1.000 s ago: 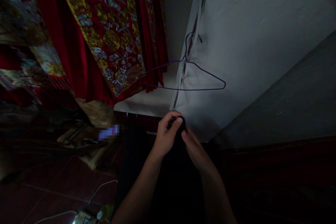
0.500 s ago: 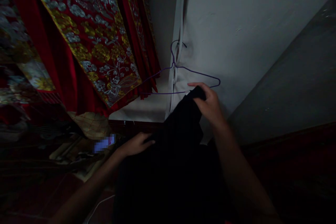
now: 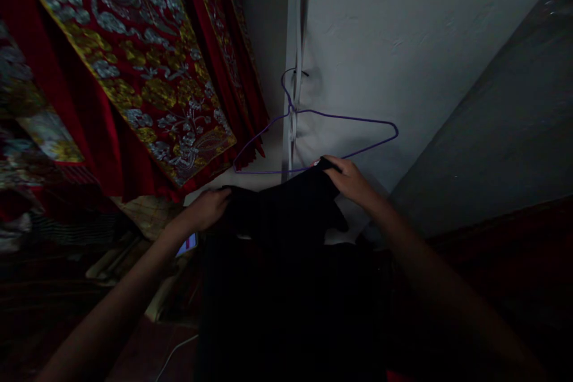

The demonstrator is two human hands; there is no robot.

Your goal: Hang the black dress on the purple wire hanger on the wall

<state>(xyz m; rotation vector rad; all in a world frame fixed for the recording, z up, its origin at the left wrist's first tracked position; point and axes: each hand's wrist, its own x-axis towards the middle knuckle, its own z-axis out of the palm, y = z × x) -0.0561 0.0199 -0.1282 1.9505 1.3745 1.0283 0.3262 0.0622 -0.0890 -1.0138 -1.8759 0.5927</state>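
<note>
Both my hands hold a black garment (image 3: 286, 215) by its top edge, stretched out in front of the wall. My left hand (image 3: 206, 209) is closed on its left corner, and my right hand (image 3: 351, 182) is closed on its right corner. The rest of the cloth hangs down dark below. Just above the garment a purple wire hanger (image 3: 313, 131) hangs by its hook on the white wall (image 3: 403, 30), with its bottom wire right over my right hand.
Red hangings with gold and silver embroidery (image 3: 134, 71) fill the upper left. A white strip (image 3: 293, 42) runs down the wall behind the hanger. A dark slanted surface (image 3: 505, 131) lies at the right. A white cable (image 3: 174, 352) crosses the dim floor.
My hands started together at the garment's top, then spread apart. My left hand rose to the left corner, my right shifted slightly, and the hanger swung to the right.
</note>
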